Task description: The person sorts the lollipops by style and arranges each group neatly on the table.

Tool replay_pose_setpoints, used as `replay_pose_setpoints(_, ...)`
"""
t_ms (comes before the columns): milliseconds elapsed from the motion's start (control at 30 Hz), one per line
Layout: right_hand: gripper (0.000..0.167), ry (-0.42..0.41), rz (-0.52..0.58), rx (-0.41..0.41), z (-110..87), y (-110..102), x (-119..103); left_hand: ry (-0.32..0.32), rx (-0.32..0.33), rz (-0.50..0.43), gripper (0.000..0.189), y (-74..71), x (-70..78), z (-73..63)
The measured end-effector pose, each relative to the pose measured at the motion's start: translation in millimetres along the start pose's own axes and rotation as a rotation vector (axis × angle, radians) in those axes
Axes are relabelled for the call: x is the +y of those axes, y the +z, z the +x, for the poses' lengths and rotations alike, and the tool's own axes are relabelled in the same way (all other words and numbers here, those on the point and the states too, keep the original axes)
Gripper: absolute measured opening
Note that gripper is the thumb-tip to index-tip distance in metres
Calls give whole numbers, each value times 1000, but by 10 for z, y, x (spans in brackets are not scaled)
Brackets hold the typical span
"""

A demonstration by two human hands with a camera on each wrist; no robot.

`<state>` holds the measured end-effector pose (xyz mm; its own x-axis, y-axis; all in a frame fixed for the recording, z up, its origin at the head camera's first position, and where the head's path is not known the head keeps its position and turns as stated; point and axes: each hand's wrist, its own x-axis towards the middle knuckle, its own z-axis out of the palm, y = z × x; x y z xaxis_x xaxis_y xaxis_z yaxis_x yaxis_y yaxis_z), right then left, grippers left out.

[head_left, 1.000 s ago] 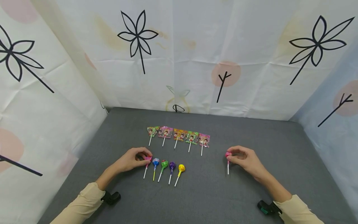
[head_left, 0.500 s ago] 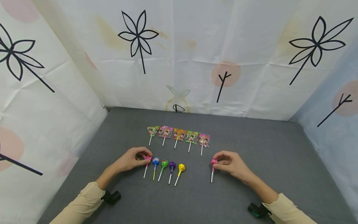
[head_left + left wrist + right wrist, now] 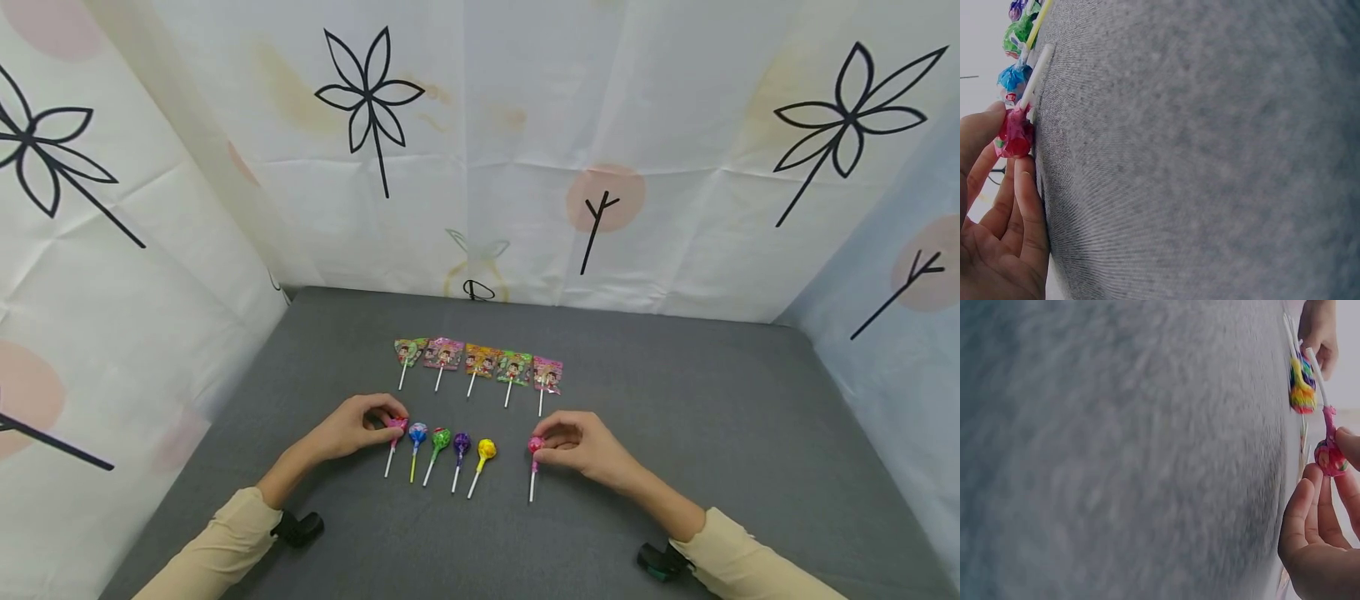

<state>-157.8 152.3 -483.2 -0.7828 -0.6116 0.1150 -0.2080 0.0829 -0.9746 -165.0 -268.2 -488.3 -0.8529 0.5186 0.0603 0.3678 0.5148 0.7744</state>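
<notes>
In the head view my left hand (image 3: 360,429) pinches the head of a pink lollipop (image 3: 1017,134) at the left end of the front row. Beside it lie a blue lollipop (image 3: 417,434), a green lollipop (image 3: 440,439), a purple lollipop (image 3: 462,445) and a yellow lollipop (image 3: 487,450), sticks toward me. Right of the yellow one, my right hand (image 3: 588,450) holds another pink lollipop (image 3: 1331,457) by its wrapped head between thumb and fingers. Its white stick points toward me in the head view; the right wrist view shows it slightly off the table.
Behind the front row, several flat-wrapped lollipops (image 3: 480,362) lie side by side with sticks toward me. They rest on a grey cloth-covered table (image 3: 675,375). Patterned white curtains (image 3: 525,108) stand at the back and sides. A black wrist camera (image 3: 298,530) sits on the left wrist.
My right hand has moved left and a little toward me, carrying its pink lollipop close to the yellow one. My left hand has stayed in place.
</notes>
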Motion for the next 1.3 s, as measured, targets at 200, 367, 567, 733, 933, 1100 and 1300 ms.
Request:
replay_pose_setpoints(200,23,30,0,-22,61,103,-11,-21,-1,15,18,6,66,6)
replay_pose_setpoints(367,22,47,-21,-32,111,185,-13,-6,-10,-9,17,-48,336,-7)
replay_pose_setpoints(567,19,25,-134,-29,164,242,-24,8,-5,-11,17,-35,264,-11)
replay_pose_setpoints(733,17,35,-186,-26,196,267,-44,-10,0,5,19,11,-5,7)
replay_pose_setpoints(933,17,25,-208,-23,208,283,-64,-8,4,-4,20,7,-9,1)
replay_pose_setpoints(1100,17,28,-201,-23,216,286,-51,-13,0,1,19,4,-5,1)
replay_pose_setpoints(1300,20,59,-191,-24,199,274,-92,-3,0,-3,19,-1,5,1)
